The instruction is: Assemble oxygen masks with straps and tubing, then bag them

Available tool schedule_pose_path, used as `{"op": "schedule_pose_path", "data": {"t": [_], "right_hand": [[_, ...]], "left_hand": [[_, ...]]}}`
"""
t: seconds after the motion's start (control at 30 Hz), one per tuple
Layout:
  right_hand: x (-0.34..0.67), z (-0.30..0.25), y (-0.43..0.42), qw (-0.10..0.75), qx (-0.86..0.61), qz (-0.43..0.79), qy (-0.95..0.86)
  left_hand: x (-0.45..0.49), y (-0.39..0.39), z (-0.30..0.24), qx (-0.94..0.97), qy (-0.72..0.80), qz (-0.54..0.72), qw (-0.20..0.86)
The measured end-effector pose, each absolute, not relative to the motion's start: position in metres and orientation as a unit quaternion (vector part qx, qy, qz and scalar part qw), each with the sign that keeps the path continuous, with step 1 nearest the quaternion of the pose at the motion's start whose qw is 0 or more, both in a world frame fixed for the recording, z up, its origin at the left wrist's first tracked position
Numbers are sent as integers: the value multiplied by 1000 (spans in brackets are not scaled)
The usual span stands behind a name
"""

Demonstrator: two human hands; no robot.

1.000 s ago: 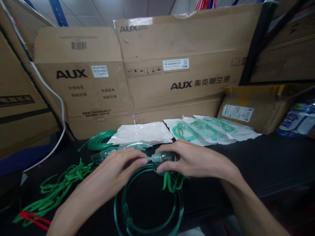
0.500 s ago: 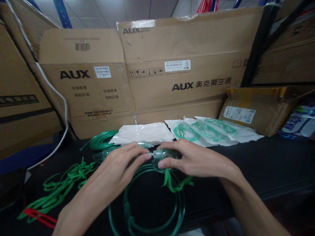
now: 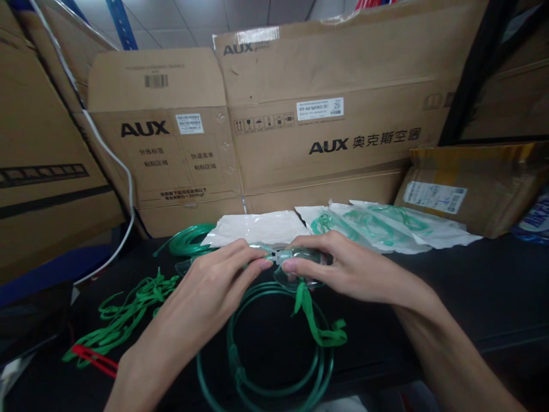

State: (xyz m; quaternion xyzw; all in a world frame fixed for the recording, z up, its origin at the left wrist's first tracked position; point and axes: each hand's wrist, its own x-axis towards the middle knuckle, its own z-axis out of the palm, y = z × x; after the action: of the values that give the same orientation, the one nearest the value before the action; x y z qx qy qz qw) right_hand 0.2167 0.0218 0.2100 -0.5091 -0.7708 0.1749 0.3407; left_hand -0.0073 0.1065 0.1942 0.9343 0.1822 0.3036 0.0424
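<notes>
At the middle of the head view, my right hand [image 3: 347, 264] is closed around a clear green oxygen mask [image 3: 281, 279], with its connector pointing left. My left hand [image 3: 218, 280] pinches the end of the green tubing right at that connector. How far the tube sits on it is hidden by my fingertips. A green elastic strap [image 3: 315, 327] dangles from the mask, below my right hand. The coiled tubing [image 3: 274, 393] lies on the black table beneath both hands.
Left on the table are loose green straps [image 3: 128, 306], a red strip [image 3: 96, 360] and another green tubing coil [image 3: 184, 240]. White packets [image 3: 253, 226] and bagged green tubing sets [image 3: 381, 226] lie behind my hands. Cardboard boxes [image 3: 274, 154] wall the back; a taped carton [image 3: 467, 189] stands right.
The view has turned slightly left, so the scene sits further right. My hands keep their grips, and the tube end is closer against the connector. The strap has swung and hangs longer.
</notes>
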Motion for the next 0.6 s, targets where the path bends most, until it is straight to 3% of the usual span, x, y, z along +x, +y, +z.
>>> {"op": "schedule_pose_path", "data": {"t": [0.17, 0.33, 0.6], "right_hand": [[220, 211, 21, 338, -508, 170, -774], [227, 215, 17, 324, -478, 245, -779], [219, 212, 20, 366, -493, 262, -745]], "left_hand": [[-4, 101, 192, 935, 184, 302, 21], [-6, 100, 196, 938, 122, 325, -1], [-7, 103, 192, 929, 147, 330, -85]]}}
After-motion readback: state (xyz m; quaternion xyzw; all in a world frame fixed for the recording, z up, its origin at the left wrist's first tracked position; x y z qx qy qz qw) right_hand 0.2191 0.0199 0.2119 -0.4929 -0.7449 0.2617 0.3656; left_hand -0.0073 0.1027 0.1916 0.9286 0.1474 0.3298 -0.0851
